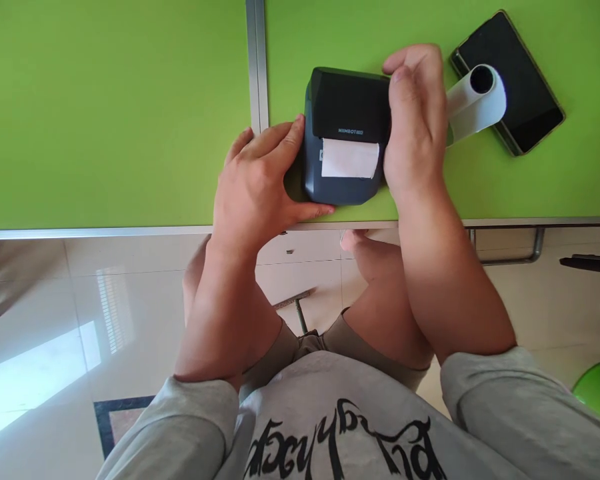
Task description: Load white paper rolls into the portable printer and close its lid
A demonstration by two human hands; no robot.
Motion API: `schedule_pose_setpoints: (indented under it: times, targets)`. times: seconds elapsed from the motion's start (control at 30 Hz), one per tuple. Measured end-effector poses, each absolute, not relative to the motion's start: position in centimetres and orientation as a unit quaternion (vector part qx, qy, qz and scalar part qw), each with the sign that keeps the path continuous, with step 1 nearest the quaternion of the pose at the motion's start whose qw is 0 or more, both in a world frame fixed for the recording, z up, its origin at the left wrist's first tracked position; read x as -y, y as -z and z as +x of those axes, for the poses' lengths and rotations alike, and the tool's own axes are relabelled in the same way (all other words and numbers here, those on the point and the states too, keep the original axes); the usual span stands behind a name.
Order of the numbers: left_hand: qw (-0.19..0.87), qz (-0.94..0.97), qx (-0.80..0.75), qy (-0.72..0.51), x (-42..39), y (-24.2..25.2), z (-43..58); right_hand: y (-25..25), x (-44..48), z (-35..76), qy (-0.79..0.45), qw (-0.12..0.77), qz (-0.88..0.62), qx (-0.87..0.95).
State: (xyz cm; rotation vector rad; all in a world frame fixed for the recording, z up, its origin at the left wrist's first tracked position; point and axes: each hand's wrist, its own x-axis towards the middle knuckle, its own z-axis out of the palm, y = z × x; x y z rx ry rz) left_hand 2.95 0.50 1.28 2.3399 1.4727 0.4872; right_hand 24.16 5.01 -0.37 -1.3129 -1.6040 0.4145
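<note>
A dark label printer (350, 107) sits on the green table close to its front edge. From its slot a blank white label (351, 159) sticks out toward me. My left hand (260, 177) is around the printer's left side, its thumb along the front and its fingertips against the side. Against the right side presses my right hand (417, 127), with its fingers near the back right corner. Both hands grip the printer between them. Part of the printer's right edge is hidden by my right hand.
Right of my right hand lies a roll of white label paper (473, 107), partly over a black phone (525, 93). A metal strip (258, 67) divides the green tabletop (110, 113). The table's metal edge (95, 233) runs just in front of me.
</note>
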Motion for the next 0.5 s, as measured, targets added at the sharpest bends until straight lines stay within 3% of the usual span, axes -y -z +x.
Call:
schedule_pose_setpoints:
  times: [0.5]
  targets:
    - [0.186, 0.807, -0.529, -0.188, -0.4, -2.7, 3.3, -1.1, -4.3, 24.8, -0.277, 0.448, -0.53, 0.665]
